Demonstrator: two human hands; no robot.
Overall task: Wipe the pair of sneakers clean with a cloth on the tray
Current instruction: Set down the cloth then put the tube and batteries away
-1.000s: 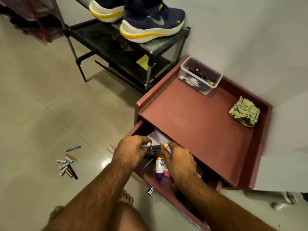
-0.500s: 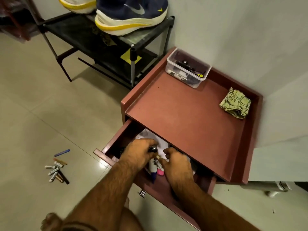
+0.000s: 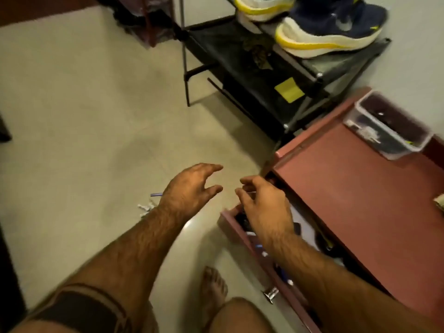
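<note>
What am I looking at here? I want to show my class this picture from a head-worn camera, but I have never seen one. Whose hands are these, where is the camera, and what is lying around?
There is no machine: a person wears one wide-angle camera on the head, looking forward and down, so the arms enter from the bottom edge. The left hand hovers over the floor with fingers spread, holding nothing. The right hand is above the open drawer, fingers loosely curled; it seems empty, though blur makes that uncertain. The reddish tray-like cabinet top carries a clear plastic box. The sneakers, navy with white and yellow soles, stand on a black shoe rack. Small pens or similar items lie on the floor.
</note>
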